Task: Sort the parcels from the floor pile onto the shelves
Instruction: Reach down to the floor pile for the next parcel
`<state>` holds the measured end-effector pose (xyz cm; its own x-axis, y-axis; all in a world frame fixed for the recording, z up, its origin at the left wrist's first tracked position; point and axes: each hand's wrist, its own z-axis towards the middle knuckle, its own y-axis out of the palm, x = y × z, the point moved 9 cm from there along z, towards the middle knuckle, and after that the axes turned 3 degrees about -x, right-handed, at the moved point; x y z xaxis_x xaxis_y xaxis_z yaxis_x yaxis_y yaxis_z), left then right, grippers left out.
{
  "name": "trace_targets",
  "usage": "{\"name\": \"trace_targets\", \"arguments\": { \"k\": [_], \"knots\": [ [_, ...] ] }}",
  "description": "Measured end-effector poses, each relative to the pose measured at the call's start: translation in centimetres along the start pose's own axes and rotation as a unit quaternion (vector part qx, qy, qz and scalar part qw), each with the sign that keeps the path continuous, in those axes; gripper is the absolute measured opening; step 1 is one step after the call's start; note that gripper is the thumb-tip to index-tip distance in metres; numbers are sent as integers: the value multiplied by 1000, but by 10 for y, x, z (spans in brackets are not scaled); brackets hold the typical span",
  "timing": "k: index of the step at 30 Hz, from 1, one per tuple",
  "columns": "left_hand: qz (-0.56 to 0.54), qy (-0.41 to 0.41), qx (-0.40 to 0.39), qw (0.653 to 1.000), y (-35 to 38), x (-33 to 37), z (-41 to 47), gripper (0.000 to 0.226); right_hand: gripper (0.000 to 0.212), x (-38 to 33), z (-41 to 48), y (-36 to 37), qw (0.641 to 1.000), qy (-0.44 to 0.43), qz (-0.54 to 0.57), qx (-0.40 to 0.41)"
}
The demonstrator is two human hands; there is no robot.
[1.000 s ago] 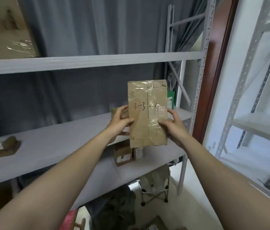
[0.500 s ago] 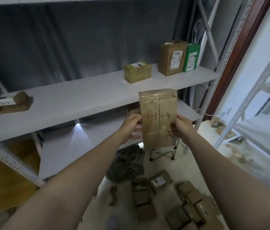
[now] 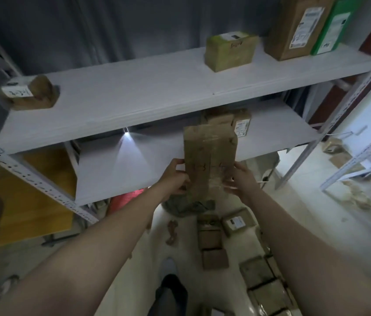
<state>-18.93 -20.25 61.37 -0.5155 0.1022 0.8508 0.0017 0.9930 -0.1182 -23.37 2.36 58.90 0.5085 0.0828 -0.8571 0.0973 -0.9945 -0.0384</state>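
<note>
Far off to the left of the fingers and above them, a small labelled box (image 3: 29,92) sits on the upper shelf (image 3: 134,92). The left hand (image 3: 175,176) has its fingers curled round the left edge of the parcel (image 3: 209,156), thumb on the front. Between the two sets of fingers the parcel stands upright, its handwritten marking facing the person but too blurred to read. The right hand (image 3: 241,179) grips the opposite edge. Its fingertips are smeared by motion, so I cannot tell how they are spread.

A second ago the parcel was held up before the shelf above. It has since come down and now hangs in front of the lower shelf (image 3: 134,169), whose board lies just beyond the fingertips, with two boxes (image 3: 240,124) on it behind. I judge it is bound for that board and not yet set down. Below the fingers, towards the right, the floor pile (image 3: 259,277) holds many more parcels to sort.
</note>
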Motion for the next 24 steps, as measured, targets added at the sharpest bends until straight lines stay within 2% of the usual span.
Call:
{"name": "trace_targets", "arguments": {
  "k": [4, 12, 16, 19, 22, 24],
  "knots": [
    [-47, -11, 21, 999, -35, -42, 38, 69, 36, 24, 41, 51, 999, 21, 25, -21],
    [-140, 29, 85, 986, -106, -75, 147, 70, 35, 44, 154, 152, 991, 6, 125, -52],
    [-156, 22, 78, 984, -125, -90, 191, 61, 36, 46, 196, 177, 988, 12, 142, -51],
    [-191, -4, 82, 978, -132, -95, 213, 48, 28, 44, 211, 189, 991, 2, 130, -45],
    [-165, 32, 126, 978, -141, -91, 224, 62, 36, 47, 225, 200, 989, 3, 139, -40],
    [-156, 32, 138, 978, -142, -91, 227, 60, 41, 53, 231, 207, 988, 10, 153, -28]
  ]
}}
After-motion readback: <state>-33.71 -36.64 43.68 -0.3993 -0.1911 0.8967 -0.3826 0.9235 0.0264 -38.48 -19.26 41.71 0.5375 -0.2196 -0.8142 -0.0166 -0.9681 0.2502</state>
